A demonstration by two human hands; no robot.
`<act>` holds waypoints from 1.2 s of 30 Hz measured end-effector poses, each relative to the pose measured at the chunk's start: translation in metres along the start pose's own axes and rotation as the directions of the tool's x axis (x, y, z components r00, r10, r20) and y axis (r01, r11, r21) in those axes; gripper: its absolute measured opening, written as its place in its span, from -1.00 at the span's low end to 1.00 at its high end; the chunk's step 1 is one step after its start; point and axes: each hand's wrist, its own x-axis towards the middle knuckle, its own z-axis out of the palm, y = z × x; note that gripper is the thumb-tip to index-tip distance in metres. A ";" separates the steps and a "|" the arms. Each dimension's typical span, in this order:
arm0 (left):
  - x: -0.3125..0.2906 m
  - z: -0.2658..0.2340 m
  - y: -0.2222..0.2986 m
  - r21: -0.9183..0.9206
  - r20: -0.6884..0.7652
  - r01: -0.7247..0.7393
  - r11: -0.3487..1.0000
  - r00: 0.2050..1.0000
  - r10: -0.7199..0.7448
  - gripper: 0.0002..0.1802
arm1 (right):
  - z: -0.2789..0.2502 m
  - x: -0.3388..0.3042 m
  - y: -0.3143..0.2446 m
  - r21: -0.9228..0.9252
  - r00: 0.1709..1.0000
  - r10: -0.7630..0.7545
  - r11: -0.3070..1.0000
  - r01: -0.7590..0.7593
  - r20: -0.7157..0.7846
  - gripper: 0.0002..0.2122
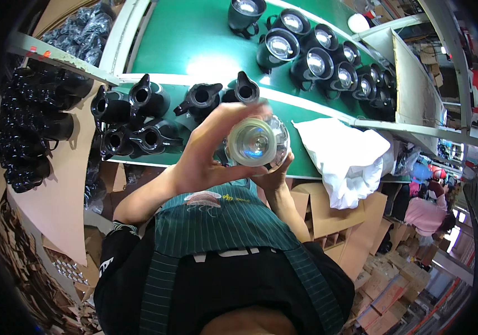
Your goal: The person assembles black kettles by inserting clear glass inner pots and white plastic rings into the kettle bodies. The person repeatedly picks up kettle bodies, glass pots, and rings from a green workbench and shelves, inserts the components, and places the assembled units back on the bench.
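Before my chest I hold up a clear glass flask liner (254,144), its round mouth facing up and ringed by a pale translucent rim. The fingers and thumb of my left hand (202,139) curl round its upper part. Below and to the right, my right hand (275,174) grips its lower side, mostly hidden behind the glass. Just past my hands, on the green table, stand black jugs with spouts, such as one jug (201,97) and another jug (246,89). More spouted jugs (149,137) crowd the table's left end.
On the green surface beyond stand several black jugs (317,64) with shiny silvery insides. A white cloth or bag (342,156) hangs over the table's right edge. Glossy black parts (32,128) are piled on the left. Open cardboard boxes (334,218) stand to the right; farther off is a person in pink (424,215).
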 end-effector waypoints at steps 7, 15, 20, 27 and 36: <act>-0.002 -0.023 0.015 -0.263 -0.231 0.168 0.950 0.945 -0.230 -0.64 | -0.042 0.016 0.029 -0.053 0.993 -0.003 0.999 0.009 0.121 -0.31; 0.082 -0.196 0.075 0.845 -0.421 -0.068 0.530 0.526 0.739 -0.71 | -0.007 0.007 0.028 0.201 0.989 0.108 0.971 -0.128 0.105 -0.13; 0.177 -0.295 0.166 0.985 -0.076 0.172 -0.017 0.521 0.850 -0.82 | -0.009 0.000 0.029 0.182 0.994 0.048 0.981 -0.066 0.102 -0.12; 0.222 -0.394 0.179 0.987 -0.103 0.047 0.153 0.918 0.383 -0.55 | -0.015 -0.006 0.033 0.186 0.996 -0.003 0.982 -0.014 0.089 -0.16; 0.226 -0.382 0.165 0.995 0.014 0.033 -0.099 0.898 0.440 -0.72 | -0.028 0.007 0.040 0.149 0.991 0.048 0.987 -0.067 0.124 -0.12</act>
